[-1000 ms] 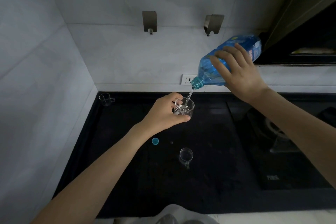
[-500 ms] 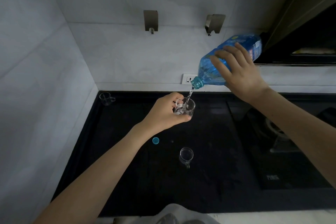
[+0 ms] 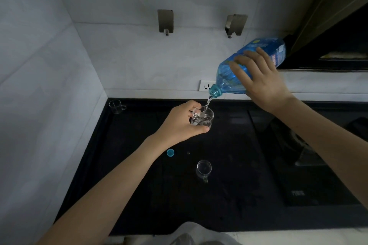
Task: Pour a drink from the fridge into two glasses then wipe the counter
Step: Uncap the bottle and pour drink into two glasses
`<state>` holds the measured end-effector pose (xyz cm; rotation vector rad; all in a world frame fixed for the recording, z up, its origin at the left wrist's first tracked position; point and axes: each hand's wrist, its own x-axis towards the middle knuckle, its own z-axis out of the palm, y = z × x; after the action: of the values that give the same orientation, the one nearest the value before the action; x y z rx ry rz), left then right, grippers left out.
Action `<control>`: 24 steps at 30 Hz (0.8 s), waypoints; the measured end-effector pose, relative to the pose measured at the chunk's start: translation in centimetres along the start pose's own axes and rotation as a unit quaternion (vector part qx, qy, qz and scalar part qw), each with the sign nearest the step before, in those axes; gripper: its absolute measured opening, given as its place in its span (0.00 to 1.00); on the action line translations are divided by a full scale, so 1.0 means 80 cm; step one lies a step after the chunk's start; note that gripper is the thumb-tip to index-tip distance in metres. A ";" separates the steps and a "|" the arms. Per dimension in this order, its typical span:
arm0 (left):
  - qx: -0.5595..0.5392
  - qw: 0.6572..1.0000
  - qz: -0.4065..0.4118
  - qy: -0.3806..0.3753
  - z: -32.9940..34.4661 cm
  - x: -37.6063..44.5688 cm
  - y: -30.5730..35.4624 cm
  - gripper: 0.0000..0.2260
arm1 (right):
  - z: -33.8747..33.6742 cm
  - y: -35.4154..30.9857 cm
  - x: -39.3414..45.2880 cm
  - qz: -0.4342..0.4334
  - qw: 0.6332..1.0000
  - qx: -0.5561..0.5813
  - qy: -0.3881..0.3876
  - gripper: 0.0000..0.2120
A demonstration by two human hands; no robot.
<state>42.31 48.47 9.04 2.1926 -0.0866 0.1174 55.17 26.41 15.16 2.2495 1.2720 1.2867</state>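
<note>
three glasses [image 3: 202, 118] (one held), one bottle [image 3: 249, 67]

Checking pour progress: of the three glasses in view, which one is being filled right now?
The glass gripped in the left hand, under the blue bottle. The other two stand untouched on the black counter: one near, one in the far corner.
</note>
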 end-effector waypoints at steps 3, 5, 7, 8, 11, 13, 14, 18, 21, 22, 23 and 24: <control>0.000 1.000 0.001 0.001 0.000 0.000 -0.001 0.27 | 0.001 0.000 -0.001 -0.003 1.000 0.000 0.004 0.26; 0.002 1.000 0.001 0.001 -0.001 0.001 -0.002 0.26 | 0.001 0.000 0.000 -0.004 1.000 -0.002 0.007 0.26; 0.002 1.000 0.000 0.003 -0.001 0.001 -0.002 0.26 | 0.002 0.000 0.000 -0.005 1.000 -0.006 0.013 0.25; 0.001 1.000 0.001 0.004 -0.001 0.001 -0.002 0.25 | 0.003 0.000 0.000 -0.008 1.000 -0.007 0.015 0.25; -0.003 1.000 0.000 0.003 -0.002 0.000 -0.002 0.25 | 0.004 0.000 0.000 -0.013 1.000 -0.004 0.017 0.25; -0.005 1.000 0.000 0.004 -0.002 0.000 -0.003 0.25 | 0.003 -0.001 0.001 -0.009 1.000 0.000 0.014 0.24; -0.005 1.000 0.000 0.005 -0.002 0.000 -0.003 0.25 | 0.003 -0.001 0.001 -0.007 1.000 0.002 0.013 0.25; 0.001 1.000 -0.001 0.006 -0.002 -0.001 -0.004 0.25 | 0.002 -0.004 0.001 -0.005 1.000 0.005 0.013 0.25; 0.007 1.000 0.000 0.005 -0.002 -0.001 -0.005 0.26 | 0.004 -0.008 0.000 -0.006 1.000 0.014 0.010 0.25; 0.009 1.000 0.000 0.005 -0.002 -0.001 -0.005 0.26 | 0.005 -0.010 0.000 -0.005 1.000 0.019 0.012 0.25; 0.009 1.000 0.000 0.006 -0.002 -0.001 -0.006 0.27 | 0.006 -0.012 -0.001 -0.002 1.000 0.025 0.015 0.25; 0.009 1.000 -0.001 0.008 -0.002 -0.001 -0.006 0.28 | 0.007 -0.015 -0.002 0.001 0.999 0.032 0.015 0.26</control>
<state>42.26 48.85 8.73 2.2083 -0.0754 0.1361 54.87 27.07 14.07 2.2838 1.3389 1.3031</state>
